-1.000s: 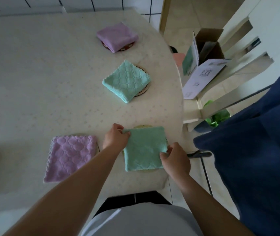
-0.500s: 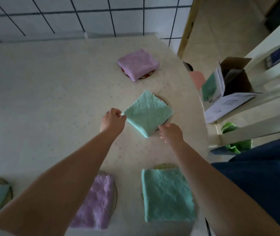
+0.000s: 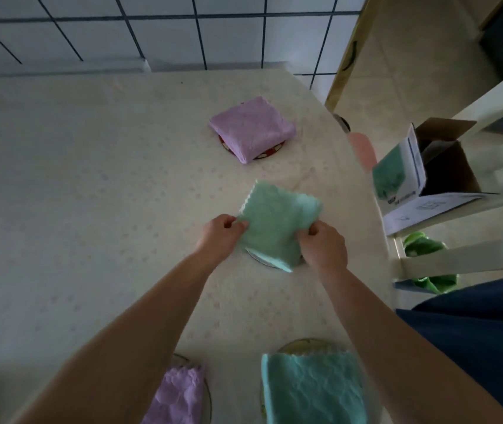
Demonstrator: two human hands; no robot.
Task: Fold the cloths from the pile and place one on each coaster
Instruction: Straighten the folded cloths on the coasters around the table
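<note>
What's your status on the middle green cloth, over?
Left hand and right hand both pinching the middle green cloth, lifted partly off its coaster. Purple cloth beyond sits folded. Nothing in the way.

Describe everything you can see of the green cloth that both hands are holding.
The green cloth is a folded, fluffy square with a scalloped edge. The left hand pinches its left corner and the right hand grips its right side. Its far part is lifted; its near corner hangs over a round coaster on the table.
</note>
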